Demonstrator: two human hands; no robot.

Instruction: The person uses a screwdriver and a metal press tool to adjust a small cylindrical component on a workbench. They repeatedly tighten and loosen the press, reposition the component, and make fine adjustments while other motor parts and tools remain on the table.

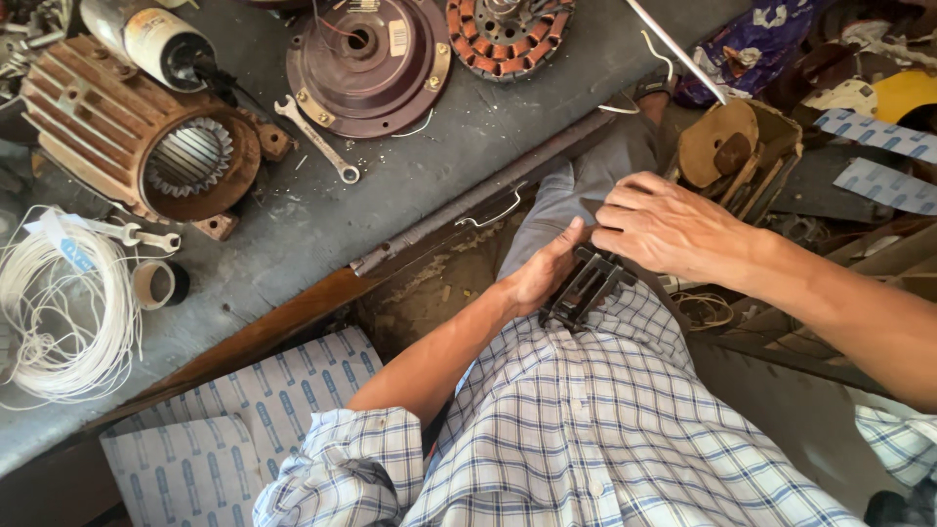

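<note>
Checked shirt fabric (605, 429), blue and white, fills the lower frame closest to the lens, with the rolled sleeves at either side. Largest item beyond it is the grey workbench (322, 220), its dark metal edge strip running diagonally from lower left to upper centre. On the bench at upper left lies a rusted, ribbed motor housing (117, 127) on its side, open end showing the toothed stator bore. To its right sits a maroon round end cover (369, 60), and further right a copper-wound stator ring (508, 31), cut by the top edge. A coil of white wire (59, 312) rests at the bench's left margin, with a small tape roll (156, 283) just beside it. An open-ended spanner (317, 139) lies between the motor housing and the end cover, apart from both. Printed blue-and-white sheets (244, 420) lie below the bench edge at lower left. A brown wooden former (727, 146) stands to the right of the grey trouser leg. Both hands meet over the lap. The left hand (547, 273) is pressed against the left side of a small black metal frame (586, 285), thumb extended upward along it; whether its fingers wrap underneath cannot be determined. The right hand (669, 229) lies over the top of the same frame, fingers curled down and touching its upper edge, palm covering part of it. The frame rests at the waist, against the shirt hem, between the two hands.
</note>
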